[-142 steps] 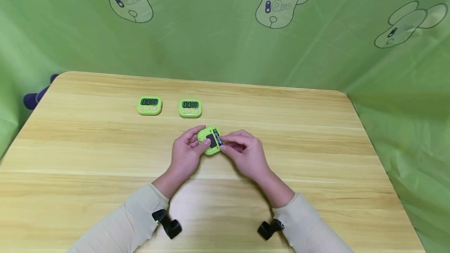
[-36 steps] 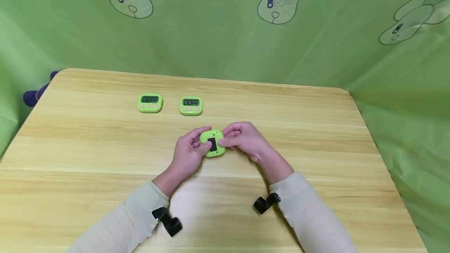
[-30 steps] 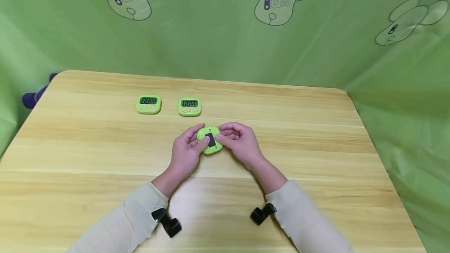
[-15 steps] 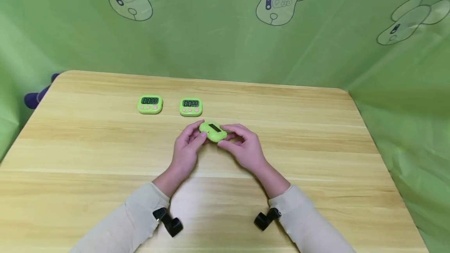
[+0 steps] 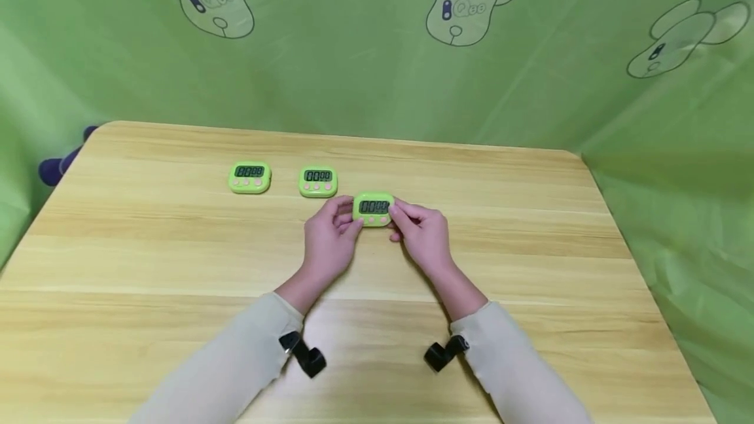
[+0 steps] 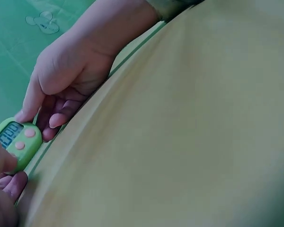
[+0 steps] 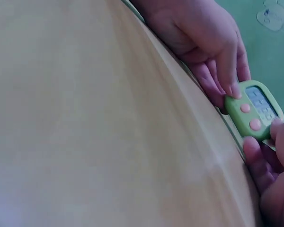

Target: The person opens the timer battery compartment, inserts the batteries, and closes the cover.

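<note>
In the head view a green kitchen timer point(image 5: 374, 207) faces up between both hands, its display lit with digits and pink buttons below. My left hand point(image 5: 330, 241) holds its left end, thumb over the lower left corner where one button is hidden. At the right end, my right hand point(image 5: 427, 237) pinches the timer, thumb on the edge of the display. The left wrist view shows the same timer point(image 6: 20, 144) with two pink buttons uncovered. Its back is hidden. Two similar green timers, one point(image 5: 250, 177) farther left and one point(image 5: 318, 182) nearer, lie face up beyond the left hand.
The wooden table point(image 5: 177, 247) has rounded far corners. Green curtains point(image 5: 353, 70) with bear-head prints hang behind it and along its sides. A purple object point(image 5: 52, 170) shows past the left edge. Black wrist cameras, left point(image 5: 306, 355) and right point(image 5: 444, 353), stick out from the sleeves.
Earlier the timer's back faced up, at first with its battery compartment exposed, then covered. Both hands have since turned it display-up and shifted it slightly right and away from the body.
</note>
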`<move>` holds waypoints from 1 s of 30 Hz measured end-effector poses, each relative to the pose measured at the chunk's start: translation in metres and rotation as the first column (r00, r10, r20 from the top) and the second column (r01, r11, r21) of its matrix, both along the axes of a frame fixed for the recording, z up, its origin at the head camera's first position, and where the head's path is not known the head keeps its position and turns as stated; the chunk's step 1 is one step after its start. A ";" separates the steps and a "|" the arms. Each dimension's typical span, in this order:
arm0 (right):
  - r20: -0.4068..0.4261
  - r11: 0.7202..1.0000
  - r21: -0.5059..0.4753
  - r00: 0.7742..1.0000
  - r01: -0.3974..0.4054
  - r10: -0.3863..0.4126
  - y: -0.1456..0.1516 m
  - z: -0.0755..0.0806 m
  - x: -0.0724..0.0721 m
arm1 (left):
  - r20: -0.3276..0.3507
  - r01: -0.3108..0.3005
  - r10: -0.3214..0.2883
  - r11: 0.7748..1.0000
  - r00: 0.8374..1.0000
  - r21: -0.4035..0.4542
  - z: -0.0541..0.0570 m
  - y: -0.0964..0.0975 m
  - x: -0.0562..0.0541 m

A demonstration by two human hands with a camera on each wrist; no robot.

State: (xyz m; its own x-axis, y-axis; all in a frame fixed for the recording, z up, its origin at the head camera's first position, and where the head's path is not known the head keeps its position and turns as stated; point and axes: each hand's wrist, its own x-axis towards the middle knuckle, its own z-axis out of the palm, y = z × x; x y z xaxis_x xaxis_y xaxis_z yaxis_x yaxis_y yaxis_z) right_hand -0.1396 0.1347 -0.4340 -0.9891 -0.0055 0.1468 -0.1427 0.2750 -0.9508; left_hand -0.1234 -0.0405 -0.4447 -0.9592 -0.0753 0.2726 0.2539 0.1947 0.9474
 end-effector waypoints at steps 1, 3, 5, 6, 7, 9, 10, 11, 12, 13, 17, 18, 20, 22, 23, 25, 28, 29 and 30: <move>-0.015 0.999 -0.005 0.999 0.039 -0.039 0.000 -0.001 -0.004 | -0.018 -0.020 0.020 0.999 1.000 -0.037 0.000 0.003 -0.005; -0.043 0.995 0.004 0.994 0.103 -0.103 0.001 -0.004 -0.011 | -0.063 -0.070 0.063 0.990 0.996 -0.121 -0.001 0.008 -0.015; -0.057 0.988 0.023 0.987 0.151 -0.149 0.001 -0.006 -0.017 | -0.097 -0.116 0.097 0.971 0.991 -0.211 -0.001 0.013 -0.023; -0.062 0.985 0.040 0.984 0.168 -0.165 0.001 -0.007 -0.020 | -0.101 -0.131 0.108 0.958 0.989 -0.254 -0.001 0.015 -0.027; -0.066 0.981 0.060 0.982 0.182 -0.178 0.001 -0.007 -0.023 | -0.096 -0.138 0.115 0.948 0.989 -0.287 0.000 0.016 -0.029; -0.077 0.973 0.110 0.978 0.202 -0.195 0.001 -0.008 -0.028 | -0.063 -0.135 0.121 0.924 0.991 -0.357 0.001 0.019 -0.034; -0.079 0.968 0.138 0.977 0.208 -0.199 0.001 -0.008 -0.030 | -0.040 -0.130 0.124 0.912 0.991 -0.389 0.002 0.020 -0.036; -0.082 0.962 0.170 0.976 0.213 -0.201 0.001 -0.007 -0.033 | -0.018 -0.123 0.128 0.900 0.992 -0.418 0.002 0.021 -0.037; -0.081 0.956 0.201 0.976 0.213 -0.201 0.000 -0.007 -0.035 | 0.000 -0.120 0.134 0.887 0.991 -0.446 0.003 0.021 -0.038; -0.080 0.947 0.239 0.976 0.216 -0.203 0.000 -0.007 -0.036 | 0.014 -0.116 0.139 0.875 0.990 -0.470 0.004 0.022 -0.038; -0.071 0.909 0.360 0.977 0.211 -0.199 -0.002 -0.004 -0.041 | 0.035 -0.107 0.149 0.836 0.988 -0.538 0.006 0.022 -0.039; -0.068 0.901 0.379 0.977 0.213 -0.202 -0.002 -0.004 -0.041 | 0.038 -0.103 0.147 0.832 0.988 -0.545 0.006 0.022 -0.039; -0.056 0.894 0.392 0.976 0.216 -0.212 -0.002 -0.003 -0.041 | 0.044 -0.097 0.143 0.837 0.989 -0.539 0.006 0.021 -0.038; -0.016 0.912 0.350 0.975 0.212 -0.220 -0.001 -0.002 -0.039 | 0.047 -0.095 0.139 0.849 0.989 -0.519 0.005 0.020 -0.038; 0.009 0.926 0.317 0.975 0.208 -0.222 -0.001 -0.001 -0.038 | 0.049 -0.094 0.138 0.856 0.989 -0.508 0.005 0.019 -0.037; 0.063 0.952 0.238 0.975 0.193 -0.213 0.001 0.000 -0.035 | 0.056 -0.090 0.133 0.873 0.990 -0.480 0.006 0.017 -0.034; 0.113 0.977 0.140 0.978 0.160 -0.177 0.002 0.004 -0.029 | 0.091 -0.048 0.094 0.908 0.991 -0.415 0.011 0.012 -0.027; 0.108 0.979 0.143 0.981 0.148 -0.164 0.002 0.006 -0.026 | 0.110 -0.021 0.070 0.919 0.992 -0.393 0.014 0.009 -0.024; 0.091 0.978 0.160 0.985 0.134 -0.150 0.003 0.008 -0.023 | 0.129 0.008 0.043 0.927 0.991 -0.374 0.018 0.006 -0.020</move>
State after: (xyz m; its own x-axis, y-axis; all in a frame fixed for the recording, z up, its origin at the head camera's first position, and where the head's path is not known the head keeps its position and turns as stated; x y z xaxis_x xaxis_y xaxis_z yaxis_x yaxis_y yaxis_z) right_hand -0.1623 0.1379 -0.4261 -0.9911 0.1216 0.0537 0.0036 0.4286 -0.9035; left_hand -0.1436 -0.0340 -0.4267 -0.9878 -0.0095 0.1552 0.1252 0.5436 0.8300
